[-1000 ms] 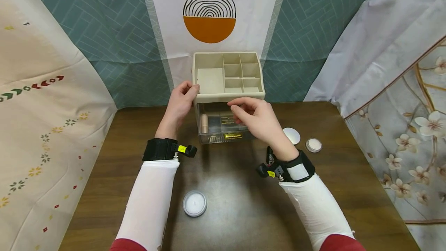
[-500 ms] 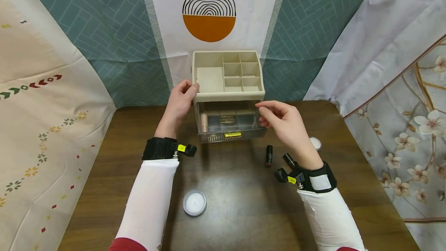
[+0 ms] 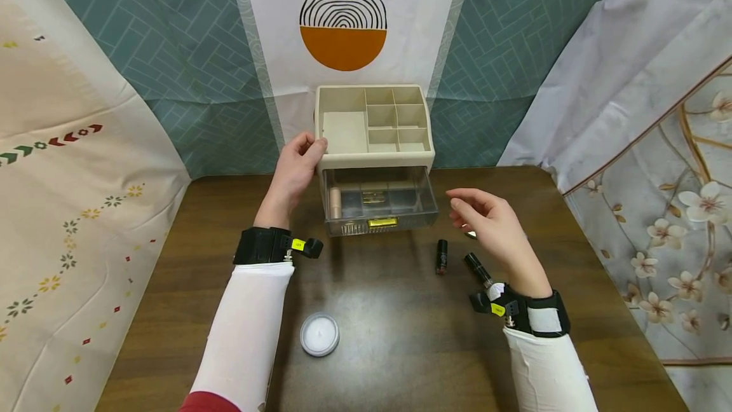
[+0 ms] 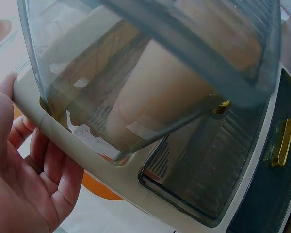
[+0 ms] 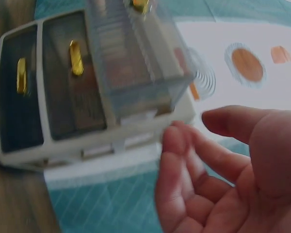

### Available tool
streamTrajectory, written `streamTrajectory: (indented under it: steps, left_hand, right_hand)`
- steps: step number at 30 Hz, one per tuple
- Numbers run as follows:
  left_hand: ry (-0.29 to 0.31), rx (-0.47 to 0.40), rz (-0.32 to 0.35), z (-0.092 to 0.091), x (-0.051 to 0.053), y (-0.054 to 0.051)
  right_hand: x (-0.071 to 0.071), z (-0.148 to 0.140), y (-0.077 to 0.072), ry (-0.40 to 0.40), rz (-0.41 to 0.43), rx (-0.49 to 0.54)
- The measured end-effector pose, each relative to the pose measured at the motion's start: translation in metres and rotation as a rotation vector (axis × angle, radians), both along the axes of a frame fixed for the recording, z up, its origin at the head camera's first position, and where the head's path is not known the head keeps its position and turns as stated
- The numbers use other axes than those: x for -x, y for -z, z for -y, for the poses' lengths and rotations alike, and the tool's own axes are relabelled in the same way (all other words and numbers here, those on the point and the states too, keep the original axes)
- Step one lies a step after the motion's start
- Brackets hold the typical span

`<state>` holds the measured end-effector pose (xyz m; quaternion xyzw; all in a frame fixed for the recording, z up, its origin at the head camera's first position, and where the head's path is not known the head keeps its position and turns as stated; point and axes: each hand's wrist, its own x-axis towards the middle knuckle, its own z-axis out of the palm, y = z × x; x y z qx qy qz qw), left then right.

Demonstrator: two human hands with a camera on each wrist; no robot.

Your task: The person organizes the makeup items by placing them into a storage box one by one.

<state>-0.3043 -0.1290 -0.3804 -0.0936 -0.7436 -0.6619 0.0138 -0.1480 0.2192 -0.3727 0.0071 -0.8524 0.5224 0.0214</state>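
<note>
A cream cosmetics organizer (image 3: 374,159) stands at the back of the table, its clear top drawer (image 3: 343,227) pulled out. Inside the drawer lie a beige tube (image 3: 335,202) at the left and a small gold-marked item (image 3: 374,196) in the middle. My left hand (image 3: 298,161) grips the organizer's upper left edge, thumb on top and fingers curled underneath. Right of the drawer, my right hand (image 3: 486,221) is in the air with fingers loosely bent and nothing between them. Two lower drawers with gold handles, such as this closed drawer (image 5: 72,73), show in the wrist views.
A black lipstick-like tube (image 3: 442,256) lies right of the drawer, with a second black tube (image 3: 477,267) near my right wrist. A round white-filled container (image 3: 319,334) sits at the front. A light round item (image 3: 471,234) is mostly hidden behind my right hand.
My right hand has moved from over the drawer to the right, away from it, uncovering the drawer's right side and the black tubes. The left hand has stayed on the organizer's edge.
</note>
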Motion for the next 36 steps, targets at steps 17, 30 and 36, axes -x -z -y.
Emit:
streamTrajectory:
  steps: [17,30,36]
  left_hand:
    - [0.009,-0.016,-0.016,0.002,0.000,0.001]
    - [0.020,-0.015,-0.013,0.002,-0.002,0.001]
    - [0.018,-0.009,-0.006,0.001,-0.001,0.000]
  right_hand:
    - [-0.017,-0.048,0.045,0.038,0.135,-0.179]
    - [-0.029,-0.066,0.065,0.039,0.173,-0.368]
    - [-0.028,-0.069,0.071,0.008,0.187,-0.378]
